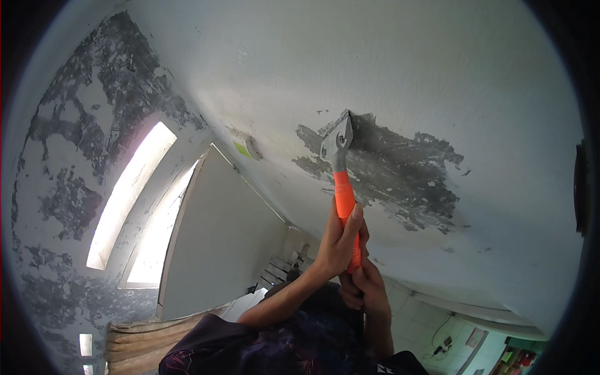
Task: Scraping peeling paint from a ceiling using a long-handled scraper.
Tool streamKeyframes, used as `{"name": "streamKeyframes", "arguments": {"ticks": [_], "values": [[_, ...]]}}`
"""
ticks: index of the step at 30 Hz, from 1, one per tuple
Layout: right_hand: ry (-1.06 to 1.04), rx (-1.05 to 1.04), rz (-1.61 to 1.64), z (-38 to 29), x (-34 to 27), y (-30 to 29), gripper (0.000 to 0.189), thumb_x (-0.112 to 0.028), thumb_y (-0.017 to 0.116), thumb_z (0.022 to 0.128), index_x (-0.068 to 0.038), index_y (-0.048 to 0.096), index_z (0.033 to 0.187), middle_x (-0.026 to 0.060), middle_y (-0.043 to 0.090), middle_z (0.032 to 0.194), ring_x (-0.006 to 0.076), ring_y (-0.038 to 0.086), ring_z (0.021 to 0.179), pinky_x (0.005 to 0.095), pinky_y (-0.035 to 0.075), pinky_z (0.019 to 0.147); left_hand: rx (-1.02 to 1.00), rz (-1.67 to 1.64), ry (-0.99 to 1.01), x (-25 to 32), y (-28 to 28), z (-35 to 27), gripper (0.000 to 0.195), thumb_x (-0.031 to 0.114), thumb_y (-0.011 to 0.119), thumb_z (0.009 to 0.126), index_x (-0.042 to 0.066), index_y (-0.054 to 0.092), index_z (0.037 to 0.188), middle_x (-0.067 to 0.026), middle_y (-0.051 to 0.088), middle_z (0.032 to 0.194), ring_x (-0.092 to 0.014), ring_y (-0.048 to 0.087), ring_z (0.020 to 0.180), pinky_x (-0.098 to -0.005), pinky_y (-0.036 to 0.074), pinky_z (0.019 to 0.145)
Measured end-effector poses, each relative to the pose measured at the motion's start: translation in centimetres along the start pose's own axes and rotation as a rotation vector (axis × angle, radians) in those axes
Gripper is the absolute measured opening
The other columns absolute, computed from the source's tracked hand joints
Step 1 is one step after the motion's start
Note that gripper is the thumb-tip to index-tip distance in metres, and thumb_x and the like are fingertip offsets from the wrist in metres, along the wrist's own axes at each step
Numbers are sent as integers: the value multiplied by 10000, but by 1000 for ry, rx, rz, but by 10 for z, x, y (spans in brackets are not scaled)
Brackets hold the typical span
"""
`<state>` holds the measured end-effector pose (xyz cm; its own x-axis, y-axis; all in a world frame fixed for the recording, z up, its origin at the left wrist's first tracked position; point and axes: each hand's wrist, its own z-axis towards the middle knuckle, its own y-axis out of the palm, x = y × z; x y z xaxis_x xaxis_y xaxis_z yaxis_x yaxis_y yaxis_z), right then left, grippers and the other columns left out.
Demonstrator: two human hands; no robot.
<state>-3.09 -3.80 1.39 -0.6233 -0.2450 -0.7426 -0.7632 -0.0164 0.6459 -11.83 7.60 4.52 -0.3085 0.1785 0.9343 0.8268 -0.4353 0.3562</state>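
A long scraper with an orange handle (pixel 345 199) and a wide metal head (pixel 338 140) stands out in front of me. Its blade edge meets a white painted surface (pixel 445 84); whether that is a wall or a ceiling I cannot tell. Around and right of the head spreads a rough grey patch (pixel 403 168) where the paint is gone. My left hand (pixel 340 241) wraps the middle of the handle, thumb along it. Lower down, my right hand (pixel 368 286) grips near the handle's end.
On the left, a wall (pixel 70 197) has peeled grey areas beside bright narrow window openings (pixel 129 201). A flat pale panel (pixel 220 234) stands near them, above a brown curtain (pixel 154 342). A small green-and-white piece (pixel 242 149) sits near the corner. At lower right hangs a cable with a plug (pixel 438 350).
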Motion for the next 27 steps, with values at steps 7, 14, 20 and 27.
{"name": "streamKeyframes", "arguments": {"ticks": [7,14,20,27], "values": [[-11,-37,56,15,5,1,551,-475,523,1004,-93,386,1378,-1,355,630,64,277,382,220,252,340,22,125,44,1,-9,4,267,313,371,1081,50,339,1106,-77,514,652,-112,486,434,-243,450,442],[-10,36,70,12,11,10,498,-438,524,1015,-60,374,1301,-8,419,651,59,326,412,223,265,366,30,-25,-38,4,-11,1,254,264,424,1069,35,374,1166,-32,514,674,-73,486,502,-242,436,464],[15,105,24,2,6,20,526,-456,522,1011,-64,358,1321,-11,425,653,56,337,422,221,262,372,-53,-55,-15,3,-11,-1,275,294,304,1084,44,312,1199,-96,491,648,-135,441,371,-254,453,403],[80,131,28,-6,-2,19,567,-496,552,987,-62,380,1308,-3,448,678,55,354,448,217,256,385,-19,-207,-39,5,-4,-4,216,228,428,1069,36,373,1151,-22,503,688,-57,460,531,-210,403,487]]}}
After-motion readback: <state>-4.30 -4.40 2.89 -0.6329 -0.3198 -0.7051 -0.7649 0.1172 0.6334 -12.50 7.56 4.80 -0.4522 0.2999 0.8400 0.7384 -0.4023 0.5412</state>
